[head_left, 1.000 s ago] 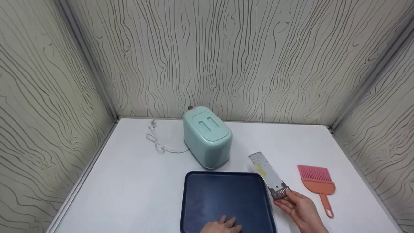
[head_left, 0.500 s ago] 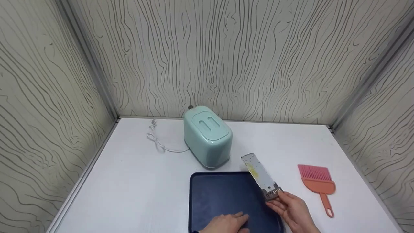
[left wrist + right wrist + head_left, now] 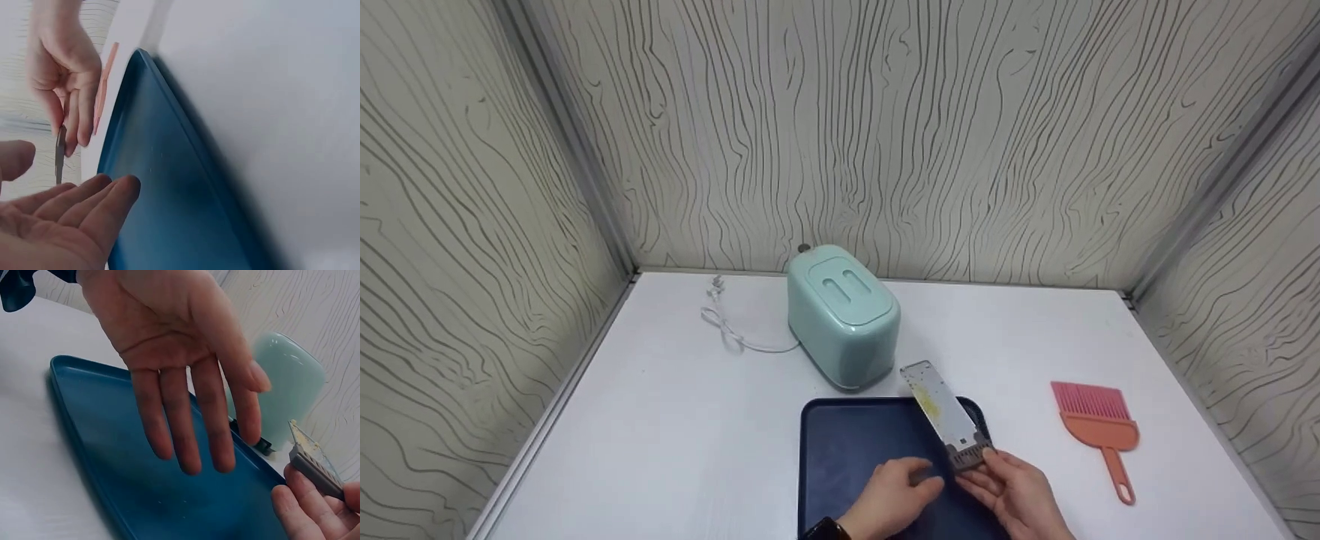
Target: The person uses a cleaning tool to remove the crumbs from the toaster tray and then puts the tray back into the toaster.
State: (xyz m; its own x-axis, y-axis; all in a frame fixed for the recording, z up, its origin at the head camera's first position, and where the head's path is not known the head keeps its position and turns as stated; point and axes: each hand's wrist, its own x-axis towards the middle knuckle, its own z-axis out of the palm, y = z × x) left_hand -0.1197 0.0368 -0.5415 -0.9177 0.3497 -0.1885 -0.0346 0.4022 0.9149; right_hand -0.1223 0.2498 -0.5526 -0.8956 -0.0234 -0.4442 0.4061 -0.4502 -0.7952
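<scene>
Left hand (image 3: 896, 491) hung over the navy serving tray (image 3: 855, 439), fingers pretty much stretched out, thumb apart. Right hand (image 3: 1016, 491) was pinching the gray end of a crumb tray (image 3: 937, 405) with yellow bits on it, held up over the serving tray's right side. Orange brush (image 3: 1099, 429) lay on the counter (image 3: 697, 420) further right, mint toaster (image 3: 844, 322) behind, cord (image 3: 761, 349) trailing left.

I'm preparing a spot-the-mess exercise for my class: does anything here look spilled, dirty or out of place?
Yes: the metal plate in the right hand bears yellow crumb-like bits, so it looks soiled. A few pale specks also show on the blue tray, perhaps crumbs. I see no clear damage.
</scene>
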